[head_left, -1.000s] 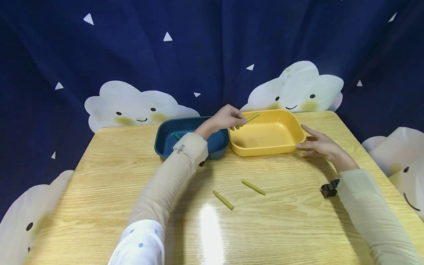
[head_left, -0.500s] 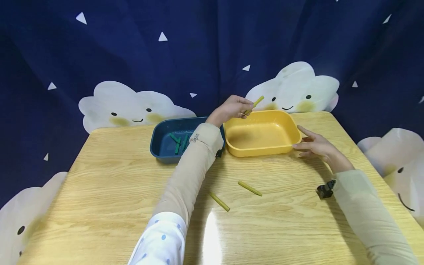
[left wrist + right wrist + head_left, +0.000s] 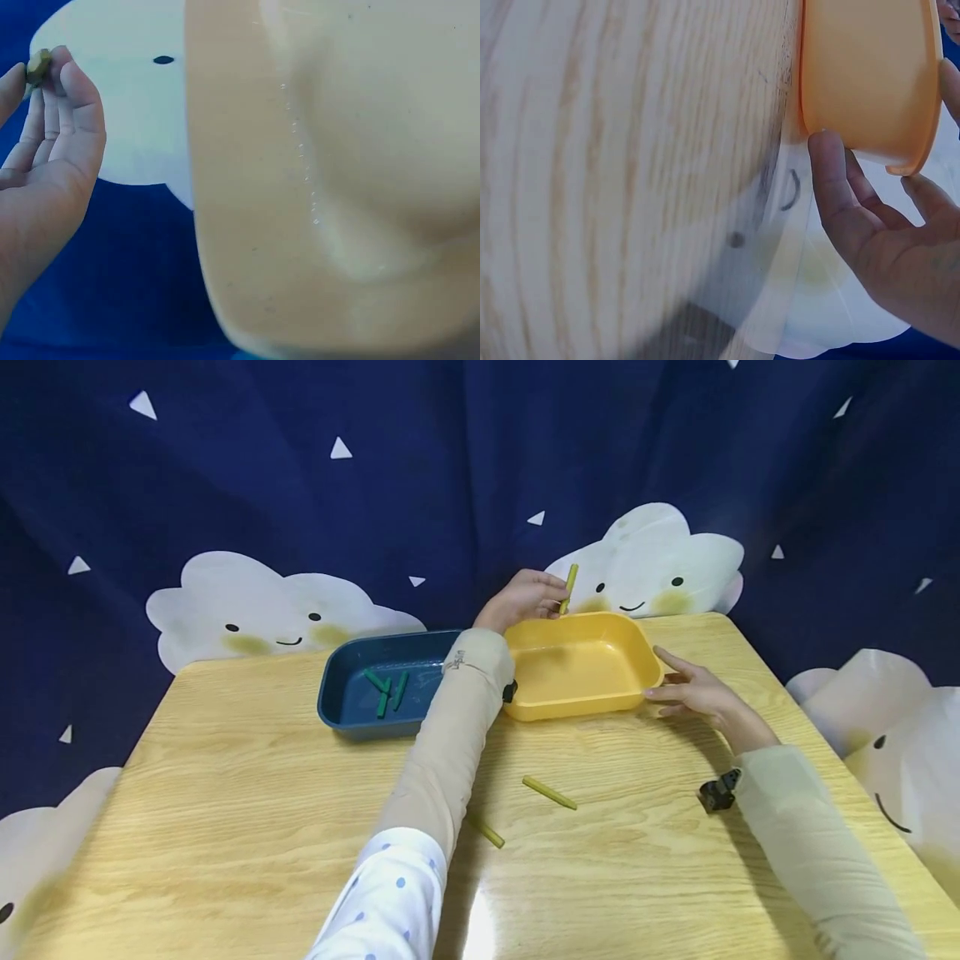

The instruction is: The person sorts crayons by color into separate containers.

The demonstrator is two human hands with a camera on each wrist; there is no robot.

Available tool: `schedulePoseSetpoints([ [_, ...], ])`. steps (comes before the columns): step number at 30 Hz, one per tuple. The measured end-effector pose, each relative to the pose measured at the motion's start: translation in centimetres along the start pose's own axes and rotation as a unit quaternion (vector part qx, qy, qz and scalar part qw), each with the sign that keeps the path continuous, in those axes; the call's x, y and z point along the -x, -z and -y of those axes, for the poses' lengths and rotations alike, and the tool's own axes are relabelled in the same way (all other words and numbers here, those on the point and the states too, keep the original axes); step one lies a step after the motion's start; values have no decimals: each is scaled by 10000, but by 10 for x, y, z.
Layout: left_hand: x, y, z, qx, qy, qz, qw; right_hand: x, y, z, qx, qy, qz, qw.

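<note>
My left hand (image 3: 527, 596) pinches a yellow crayon (image 3: 569, 588) between thumb and fingertips, over the back left rim of the yellow bin (image 3: 581, 706). The crayon stands nearly upright, and the left wrist view shows its six-sided end (image 3: 39, 66). Inside the yellow bin I see no crayons. With fingers spread, my right hand (image 3: 693, 691) touches the bin's right end; in the right wrist view, fingertips (image 3: 826, 146) meet its outer wall. Two more yellow crayons lie on the table, one (image 3: 550, 792) in front of the bin, another (image 3: 487, 832) partly hidden by my left forearm.
A dark blue bin (image 3: 367, 728) holding several green crayons (image 3: 401, 691) stands directly left of the yellow one, its right part behind my left sleeve. Both bins sit at the back of the wooden table (image 3: 247, 827), before a navy curtain (image 3: 300, 485) printed with clouds.
My left hand has risen and moved toward the back of the yellow bin, tilting the crayon from slanted to nearly upright. My right hand stays at the bin. The head view has shifted slightly right.
</note>
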State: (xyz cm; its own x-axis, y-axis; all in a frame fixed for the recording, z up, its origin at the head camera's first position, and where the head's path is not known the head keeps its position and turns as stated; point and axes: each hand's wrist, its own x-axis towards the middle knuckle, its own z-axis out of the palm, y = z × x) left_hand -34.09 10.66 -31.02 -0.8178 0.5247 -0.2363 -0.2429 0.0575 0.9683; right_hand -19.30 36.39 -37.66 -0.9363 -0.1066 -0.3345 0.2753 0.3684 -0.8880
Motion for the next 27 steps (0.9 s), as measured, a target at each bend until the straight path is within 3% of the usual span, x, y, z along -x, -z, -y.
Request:
schedulePoseSetpoints([
  [7,-7,-5,15,-553,317,448,9970,6,-1,-1,-35,46,9,10000],
  [20,-13,-11,28,-607,1008,881,9891,10,-3,1,-9,78,55,10000],
  [27,-9,-14,26,-913,1310,807,9839,10,0,1,53,13,7,10000],
])
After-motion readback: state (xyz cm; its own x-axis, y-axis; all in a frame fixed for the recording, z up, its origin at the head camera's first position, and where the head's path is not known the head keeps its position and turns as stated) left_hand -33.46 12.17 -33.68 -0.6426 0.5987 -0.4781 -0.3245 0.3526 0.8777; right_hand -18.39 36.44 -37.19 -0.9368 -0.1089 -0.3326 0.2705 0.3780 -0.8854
